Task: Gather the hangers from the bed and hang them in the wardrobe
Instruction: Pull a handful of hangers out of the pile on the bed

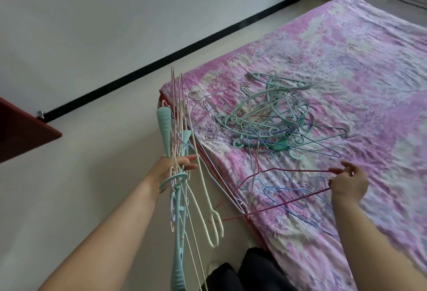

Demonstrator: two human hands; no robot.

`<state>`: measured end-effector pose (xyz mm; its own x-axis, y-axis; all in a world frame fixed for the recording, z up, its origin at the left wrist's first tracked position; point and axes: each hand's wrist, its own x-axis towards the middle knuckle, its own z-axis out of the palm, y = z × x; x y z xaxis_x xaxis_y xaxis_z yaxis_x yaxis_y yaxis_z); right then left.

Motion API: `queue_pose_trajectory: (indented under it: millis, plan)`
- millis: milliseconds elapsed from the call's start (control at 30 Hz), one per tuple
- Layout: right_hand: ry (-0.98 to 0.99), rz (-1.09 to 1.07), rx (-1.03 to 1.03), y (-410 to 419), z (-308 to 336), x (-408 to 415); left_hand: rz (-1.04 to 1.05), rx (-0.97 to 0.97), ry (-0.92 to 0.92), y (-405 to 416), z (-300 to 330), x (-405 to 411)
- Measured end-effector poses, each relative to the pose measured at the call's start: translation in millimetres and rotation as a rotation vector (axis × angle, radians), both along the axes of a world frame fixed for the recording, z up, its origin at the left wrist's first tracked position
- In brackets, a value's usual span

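The left hand is held out over the floor beside the bed, its fingers extended and a bundle of hangers hooked over them: teal plastic ones and thin cream and pink ones hang down past the wrist and stick up above the palm. The right hand reaches over the near edge of the bed and pinches a red wire hanger at one end between curled fingers, lifting it just off the pink floral bedsheet. A blue wire hanger lies under it. Farther up the bed sits a tangled pile of hangers, teal plastic mixed with blue, pink and white wire. A dark red wooden panel juts in at the left edge.
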<state>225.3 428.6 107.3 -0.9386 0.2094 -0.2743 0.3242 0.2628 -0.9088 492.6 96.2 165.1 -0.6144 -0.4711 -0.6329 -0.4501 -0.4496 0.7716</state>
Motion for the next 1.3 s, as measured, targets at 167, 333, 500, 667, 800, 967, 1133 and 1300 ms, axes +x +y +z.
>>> queue_pose_trajectory:
  millis: [167,333,500,667,800,967,1133,1300]
  plan:
    - [-0.020,0.072,-0.064,16,3,-21,-0.007,0.030,0.017,8,4,-17]
    - [0.027,0.261,-0.225,16,35,-54,-0.103,0.021,-0.005,15,13,-44]
    - [0.027,0.303,-0.373,16,66,-102,-0.203,-0.038,-0.003,22,30,-68]
    - [0.000,0.332,-0.488,23,80,-139,-0.272,-0.066,-0.094,21,40,-85]
    - [-0.031,0.431,-0.475,14,78,-148,-0.249,-0.113,-0.079,31,41,-106]
    - [-0.078,0.551,-0.113,-20,36,-154,-0.127,-0.077,-0.070,51,40,-129]
    - [-0.268,0.573,0.074,-43,-25,-146,-0.066,-0.053,-0.121,56,39,-118]
    - [-0.421,0.547,0.172,-49,-78,-124,-0.017,-0.093,-0.252,63,40,-86]
